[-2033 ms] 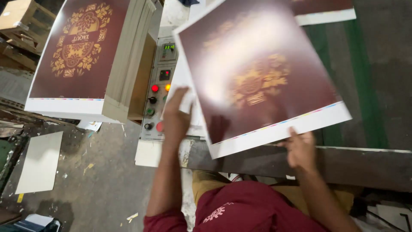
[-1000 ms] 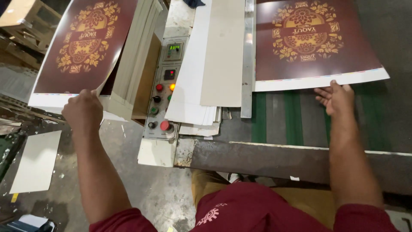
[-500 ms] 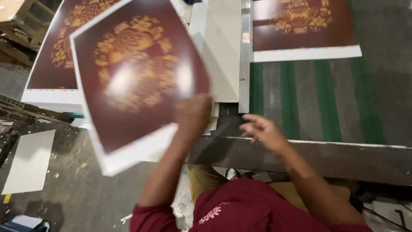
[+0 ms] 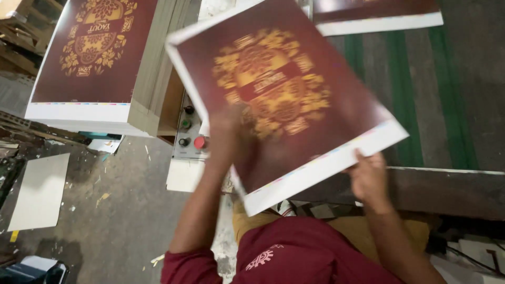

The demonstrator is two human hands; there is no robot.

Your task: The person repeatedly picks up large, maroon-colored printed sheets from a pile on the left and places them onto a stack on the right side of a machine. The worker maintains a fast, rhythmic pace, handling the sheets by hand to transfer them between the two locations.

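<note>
— What is way over on the left?

— A flat pale board [image 4: 39, 192] lies on the grey floor [image 4: 121, 210]. Above it is a tall stack of printed sheets [image 4: 87, 58]. The top one is dark red with a gold pattern. The stack has a white strip along its near edge.

— And next to the stack?

— A small control box [image 4: 189, 138] with round buttons. One is red, one is green, and one is dark.

— What is the person holding?

— One big sheet [image 4: 284, 100], dark red with the same gold pattern and a white border. It is up in the air, tilted, in front of the person, over the edge of the bench [image 4: 452, 192]. It looks a bit blurry.

— Where is the left hand?

— The left hand [image 4: 229, 131] is on the sheet's left side, close to the buttons. Its fingers are pressed on the sheet, gripping that edge.

— And the right hand?

— The right hand [image 4: 368, 176] is at the sheet's lower right, by the white border. Its fingers [image 4: 363, 158] are curled onto that edge and hold it tight.

— What is past the sheet, on the right?

— The bench has green belts [image 4: 447, 89] running along it. Another dark red sheet [image 4: 376, 13] lies flat on it at the far end, well apart from the one in the hands.

— And the person?

— They wear a dark red shirt [image 4: 305, 252], seen from above.
</note>
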